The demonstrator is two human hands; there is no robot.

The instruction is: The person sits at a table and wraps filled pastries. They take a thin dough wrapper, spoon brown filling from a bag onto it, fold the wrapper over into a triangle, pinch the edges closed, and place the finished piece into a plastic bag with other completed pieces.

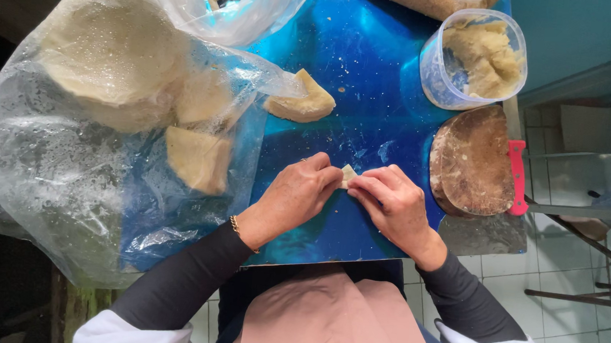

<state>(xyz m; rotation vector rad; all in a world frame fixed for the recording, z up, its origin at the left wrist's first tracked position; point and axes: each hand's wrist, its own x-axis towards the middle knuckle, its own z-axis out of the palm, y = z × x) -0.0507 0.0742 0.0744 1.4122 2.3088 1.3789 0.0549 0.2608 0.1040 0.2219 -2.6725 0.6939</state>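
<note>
Nearest the camera, a pinkish apron (331, 320) hangs below the blue table (370, 68). Just beyond it, the left hand (297, 192) and right hand (393, 203) meet, fingertips of both pinched on a small pale dough piece (349, 175). It sits between the two hands, equally near each, its long axis hidden. Farther left lie dough rounds under a clear plastic bag (55, 168); a folded wedge (301, 101) rests beyond the hands. Far right stand a round wooden board (472, 162) and a plastic tub (441, 81) of filling.
</note>
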